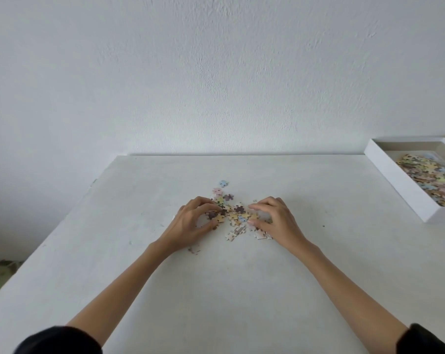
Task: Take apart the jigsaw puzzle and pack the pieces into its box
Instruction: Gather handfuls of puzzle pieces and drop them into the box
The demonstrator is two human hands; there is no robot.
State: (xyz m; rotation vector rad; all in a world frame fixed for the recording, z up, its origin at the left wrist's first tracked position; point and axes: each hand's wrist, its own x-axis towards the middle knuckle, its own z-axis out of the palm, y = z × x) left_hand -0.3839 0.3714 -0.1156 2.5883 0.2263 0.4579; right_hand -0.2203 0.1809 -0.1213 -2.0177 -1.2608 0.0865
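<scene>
I see left hand (193,221) and right hand (272,218) curled, pinching small pastel loose puzzle pieces (235,215) mid white table (318,277) | shallow white cardboard box (395,180) half-full at right edge

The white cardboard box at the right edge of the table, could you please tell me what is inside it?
The white cardboard box holds a heap of loose pastel jigsaw pieces. Its bare floor shows at the far end; the picture's edge cuts off its right part.

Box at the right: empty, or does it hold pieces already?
Partly filled: the open box holds a heap of loose pieces, its floor partly bare.
</scene>
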